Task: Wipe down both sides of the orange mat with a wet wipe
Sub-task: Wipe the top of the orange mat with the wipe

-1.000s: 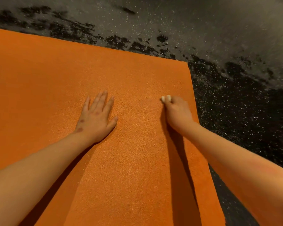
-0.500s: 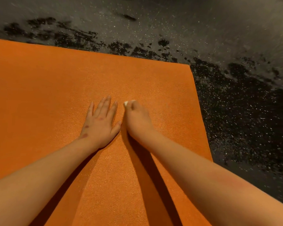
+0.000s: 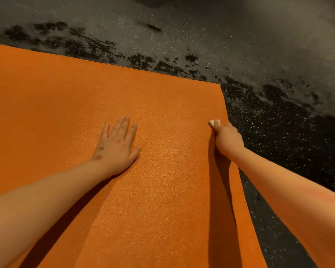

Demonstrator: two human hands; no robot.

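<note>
My left hand (image 3: 117, 146) lies open and flat on the orange mat (image 3: 162, 190), which is spread on the dark speckled floor (image 3: 278, 132). My right hand (image 3: 228, 138) is closed around the wet wipe (image 3: 215, 123), at the mat's right edge. If I push further right, the wipe may slide onto the dirty floor.

One view only: the camera on your head, wide-angle, tilted forward and steeply down. It looks along both your forearms, which enter from the bottom corners. Close range: the mat (image 3: 162, 190) fills the left and centre of frame, its far edge and right edge in view. Speckled dark floor (image 3: 278, 93) takes the top and right. Edges bend with lens distortion.
</note>
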